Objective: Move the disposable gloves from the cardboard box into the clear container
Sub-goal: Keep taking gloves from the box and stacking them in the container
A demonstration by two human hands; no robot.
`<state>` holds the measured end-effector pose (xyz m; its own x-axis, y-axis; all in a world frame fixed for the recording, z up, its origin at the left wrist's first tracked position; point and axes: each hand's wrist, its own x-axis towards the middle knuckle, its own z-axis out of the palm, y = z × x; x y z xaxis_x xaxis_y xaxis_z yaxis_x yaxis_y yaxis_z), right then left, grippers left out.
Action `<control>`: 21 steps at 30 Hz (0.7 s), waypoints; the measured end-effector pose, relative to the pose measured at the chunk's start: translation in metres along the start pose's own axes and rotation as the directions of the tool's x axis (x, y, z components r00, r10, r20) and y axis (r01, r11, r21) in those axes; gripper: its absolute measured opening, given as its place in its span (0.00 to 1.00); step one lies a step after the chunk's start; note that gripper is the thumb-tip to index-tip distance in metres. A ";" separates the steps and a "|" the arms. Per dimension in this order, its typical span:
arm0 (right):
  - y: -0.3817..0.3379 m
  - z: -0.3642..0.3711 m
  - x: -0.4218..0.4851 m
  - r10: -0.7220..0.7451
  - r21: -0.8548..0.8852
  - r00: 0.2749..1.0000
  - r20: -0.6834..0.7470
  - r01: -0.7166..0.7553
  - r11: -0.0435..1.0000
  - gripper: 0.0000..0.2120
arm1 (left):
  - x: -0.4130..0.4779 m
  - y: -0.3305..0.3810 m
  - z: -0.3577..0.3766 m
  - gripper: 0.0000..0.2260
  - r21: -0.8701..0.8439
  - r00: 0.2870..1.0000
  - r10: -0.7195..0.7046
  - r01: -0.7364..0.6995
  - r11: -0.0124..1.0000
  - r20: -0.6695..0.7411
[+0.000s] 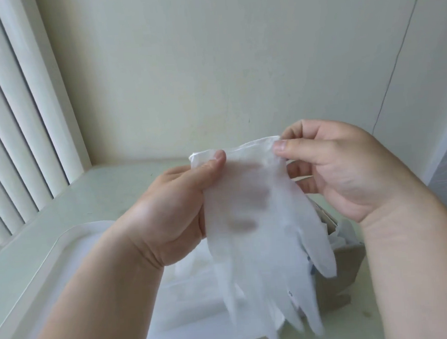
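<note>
Big pale wall (210, 65) at the back, with 1 thin cord (394, 67) running down its right side. White blinds (10, 117) on the left. Pale worktop (75, 199) below.

On it, 1 clear container (52, 248) at lower left, with soft white gloves (198, 283) inside, too mixed up to count. Just beside it on the right, 1 brown cardboard box (338, 269), open, with crumpled gloves (348, 232) poking out.

2 bare hands up above both, a little apart. Left hand (172, 211) gripping the top left edge of the see-through glove (259, 219), thumb in front, fingers behind. Right hand (342, 167) pinching the top right corner. Glove fingers hanging down over box and container. Maybe more than 1 layer; cannot tell. Tiny dark print (290, 293) low down, too small to read.
</note>
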<state>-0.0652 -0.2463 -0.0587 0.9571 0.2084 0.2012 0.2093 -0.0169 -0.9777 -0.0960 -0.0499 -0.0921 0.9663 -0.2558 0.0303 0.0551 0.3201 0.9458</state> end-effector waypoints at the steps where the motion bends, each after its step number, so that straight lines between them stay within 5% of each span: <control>1: 0.002 -0.008 0.001 -0.018 -0.142 0.997 -0.069 0.008 0.990 0.08 | 0.002 0.001 0.000 0.22 -0.019 0.999 0.007 -0.007 1.000 -0.033; 5: 0.011 -0.042 0.002 -0.047 -0.688 0.983 -0.180 -0.092 0.719 0.06 | 0.005 0.005 -0.009 0.20 -0.059 0.993 -0.025 0.019 0.998 -0.117; 9: 0.010 -0.040 -0.004 0.184 -0.856 0.976 -0.117 -0.193 0.480 0.09 | 0.007 0.004 -0.014 0.21 -0.054 0.980 -0.049 0.040 0.998 -0.195; 17: 0.017 -0.014 0.002 0.293 -0.931 0.950 -0.105 -0.198 0.306 0.12 | 0.008 0.006 -0.015 0.20 -0.052 0.954 0.001 -0.017 0.999 -0.299; 21: 0.017 -0.018 0.002 0.214 -0.882 0.970 -0.118 -0.201 0.427 0.08 | 0.009 0.005 -0.014 0.20 -0.052 0.954 0.000 -0.016 0.999 -0.300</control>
<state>-0.0557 -0.2640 -0.0733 0.9965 0.0830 -0.0066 0.0732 -0.9114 -0.4050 -0.0836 -0.0373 -0.0916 0.9972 0.0298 -0.0680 0.0522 0.3710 0.9272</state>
